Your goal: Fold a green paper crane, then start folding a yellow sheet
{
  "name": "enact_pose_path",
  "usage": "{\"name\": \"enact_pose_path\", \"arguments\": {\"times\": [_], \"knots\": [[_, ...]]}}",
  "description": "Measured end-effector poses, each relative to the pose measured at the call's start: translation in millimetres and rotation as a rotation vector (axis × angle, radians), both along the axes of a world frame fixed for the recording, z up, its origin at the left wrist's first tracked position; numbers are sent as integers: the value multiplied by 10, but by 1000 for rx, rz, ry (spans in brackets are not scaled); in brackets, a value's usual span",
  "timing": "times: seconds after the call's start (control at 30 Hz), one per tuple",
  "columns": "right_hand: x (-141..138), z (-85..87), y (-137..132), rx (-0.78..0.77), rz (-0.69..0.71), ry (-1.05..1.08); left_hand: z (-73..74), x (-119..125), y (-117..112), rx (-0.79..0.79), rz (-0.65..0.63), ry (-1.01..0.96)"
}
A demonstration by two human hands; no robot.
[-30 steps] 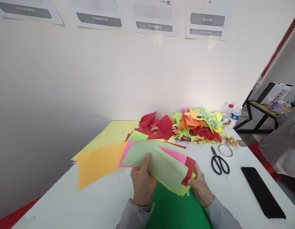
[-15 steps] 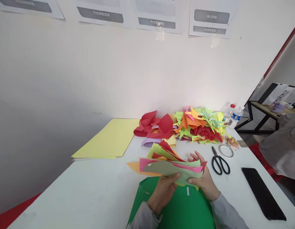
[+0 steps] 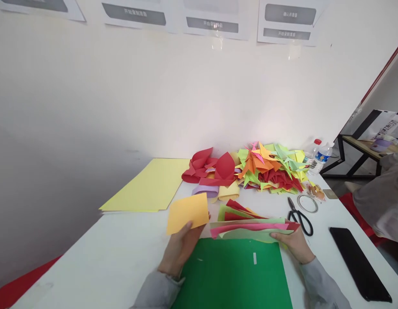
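My left hand (image 3: 180,248) pinches an orange paper square (image 3: 187,212) and holds it up, apart from the rest. My right hand (image 3: 293,243) grips a fanned stack of coloured paper sheets (image 3: 250,223), pale green, pink and red, held nearly flat just above the table. Below both hands lies a large green sheet (image 3: 234,274) on the white table (image 3: 105,266).
At the back sit curled red paper pieces (image 3: 211,169) and a heap of folded coloured paper shapes (image 3: 269,169). A yellow sheet stack (image 3: 150,186) lies at the left. Black scissors (image 3: 300,218), a tape ring (image 3: 307,203), a black phone (image 3: 360,264) and two water bottles (image 3: 317,156) are at the right.
My left hand has drawn the orange sheet out of the stack and moved it left. The stack stays in my right hand, lowered and flatter. The view has shifted slightly.
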State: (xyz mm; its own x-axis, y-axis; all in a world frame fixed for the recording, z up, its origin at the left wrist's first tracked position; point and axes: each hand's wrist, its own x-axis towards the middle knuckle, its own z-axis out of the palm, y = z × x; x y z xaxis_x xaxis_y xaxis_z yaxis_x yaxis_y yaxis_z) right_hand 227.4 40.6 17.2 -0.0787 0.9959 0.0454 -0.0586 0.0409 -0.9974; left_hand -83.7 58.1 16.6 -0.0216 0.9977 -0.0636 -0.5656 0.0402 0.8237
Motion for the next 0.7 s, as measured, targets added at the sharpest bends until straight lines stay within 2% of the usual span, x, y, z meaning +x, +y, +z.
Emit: {"name": "enact_pose_path", "arguments": {"times": [0.07,0.17,0.33,0.4,0.47,0.6,0.67,0.7], "knots": [[31,-17,19,-7,7,-13,2,-63,2,-76,44,10],[29,26,-1,17,58,-31,-22,-9,-6,-177,15,60],[9,74,-115,75,230,-50,-107,149,155,-145,82,104],[-12,52,-143,57,288,-50,-137,222,221,-171,23,131],[-58,38,-139,29,307,-43,-160,336,221,-200,-99,165],[-222,76,-51,49,332,31,-180,665,35,-172,-316,202],[-311,99,-7,47,237,61,-183,799,-77,-143,-378,217],[-348,101,4,16,189,89,-186,840,-123,-107,-353,231]]}}
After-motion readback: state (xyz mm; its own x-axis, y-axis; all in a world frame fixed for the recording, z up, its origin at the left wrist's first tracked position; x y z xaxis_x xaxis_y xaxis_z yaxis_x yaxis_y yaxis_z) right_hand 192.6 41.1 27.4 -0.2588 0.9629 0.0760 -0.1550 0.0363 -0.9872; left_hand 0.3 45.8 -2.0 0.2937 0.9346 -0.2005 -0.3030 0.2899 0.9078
